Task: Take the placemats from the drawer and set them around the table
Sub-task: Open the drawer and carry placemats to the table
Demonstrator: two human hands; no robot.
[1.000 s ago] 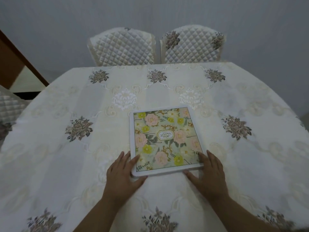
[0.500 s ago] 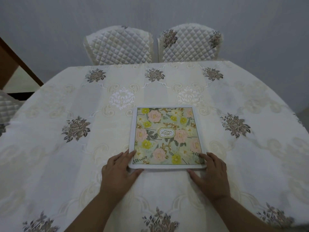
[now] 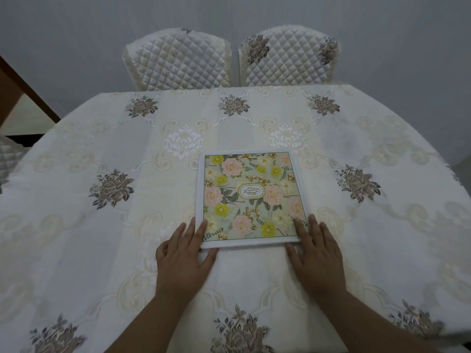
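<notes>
A floral placemat (image 3: 248,196) with a white border lies flat near the middle of the table (image 3: 102,225), which is covered by a cream embroidered cloth. My left hand (image 3: 184,258) lies flat at its near left corner, fingers straight and touching the edge. My right hand (image 3: 316,253) lies flat at the near right corner, fingertips on the mat's border. Whether more mats are stacked under the top one cannot be told.
Two quilted white chairs (image 3: 178,59) (image 3: 289,57) stand side by side at the table's far edge against a grey wall. Part of another quilted chair (image 3: 10,156) shows at the left. A brown wooden edge (image 3: 23,90) crosses the far left.
The placemat was turned from a slight tilt to lie square with the table. Both hands stayed at its near corners.
</notes>
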